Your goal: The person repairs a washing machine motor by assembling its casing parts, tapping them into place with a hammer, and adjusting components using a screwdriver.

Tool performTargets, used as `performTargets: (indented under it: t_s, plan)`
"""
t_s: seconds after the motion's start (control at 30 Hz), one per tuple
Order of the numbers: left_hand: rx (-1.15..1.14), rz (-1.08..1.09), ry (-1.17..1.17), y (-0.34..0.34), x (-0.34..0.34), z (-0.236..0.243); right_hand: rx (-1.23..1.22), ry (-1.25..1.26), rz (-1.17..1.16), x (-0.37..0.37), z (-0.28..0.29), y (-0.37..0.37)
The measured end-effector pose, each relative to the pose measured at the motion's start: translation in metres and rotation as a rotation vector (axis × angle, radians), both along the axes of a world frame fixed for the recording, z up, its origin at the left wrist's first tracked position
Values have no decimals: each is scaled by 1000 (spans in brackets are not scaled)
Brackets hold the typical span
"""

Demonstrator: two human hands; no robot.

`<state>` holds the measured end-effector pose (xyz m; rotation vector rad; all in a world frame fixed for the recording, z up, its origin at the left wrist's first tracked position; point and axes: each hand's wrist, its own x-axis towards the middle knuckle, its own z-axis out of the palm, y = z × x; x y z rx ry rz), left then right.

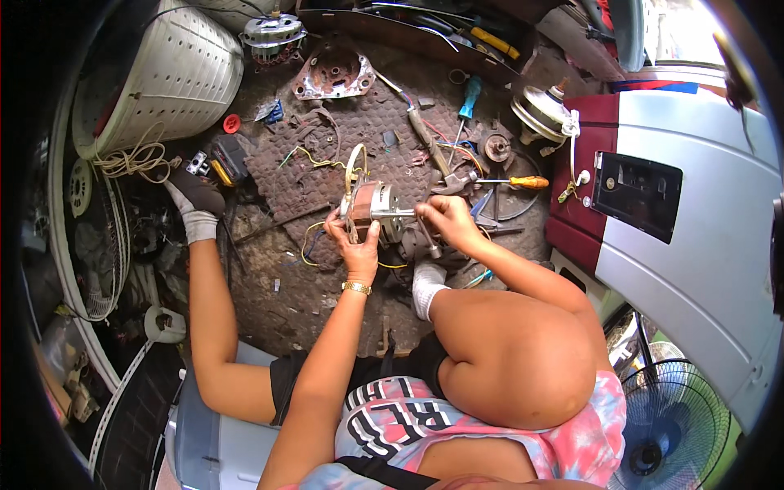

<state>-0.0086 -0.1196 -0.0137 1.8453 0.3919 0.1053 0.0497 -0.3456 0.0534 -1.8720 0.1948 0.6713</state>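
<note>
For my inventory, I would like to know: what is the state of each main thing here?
Motor: held in left hand
Metal rod: apparently pinched by right hand
Hammer: lying, unheld
Orange-handled screwdriver: lying, unheld
Teal-handled screwdriver: lying, unheld
Perforated white tub: tipped on its side
Fan: guard on, spinning unclear

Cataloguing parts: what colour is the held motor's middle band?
The band is reddish brown, best in head view.

Motor (361, 209): silver, coppery brown band
Bracelet (357, 287): gold
Shirt (576, 416): pink-and-blue tie-dye, black lettering
Shorts (429, 359): black
Fan (684, 410): blue
</note>
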Motion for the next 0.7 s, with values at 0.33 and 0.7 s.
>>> performTargets:
  t_s: [0.33, 0.7]
  plan:
    - [52, -16, -28, 8, -4, -3, -205, -524, 84, 8, 11, -7]
    - [42, -8, -20, 9, -4, -5, 244, 570, 39, 14, 5, -10]
